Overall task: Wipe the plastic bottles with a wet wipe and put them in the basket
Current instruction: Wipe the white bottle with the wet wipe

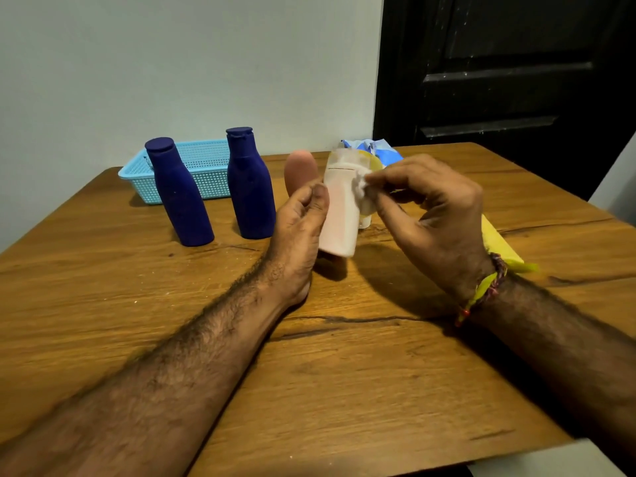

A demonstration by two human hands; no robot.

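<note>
Head view: left hand (299, 218) grips pale bottle (339, 215), right fingers (395, 187) pinch wipe (361, 194)

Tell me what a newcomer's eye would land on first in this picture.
First, the two hands at mid-table: the left hand grips a pale pink bottle while the right hand presses a white wipe against it. Next, two dark blue bottles standing upright to the left, in front of a light blue basket by the wall.
</note>
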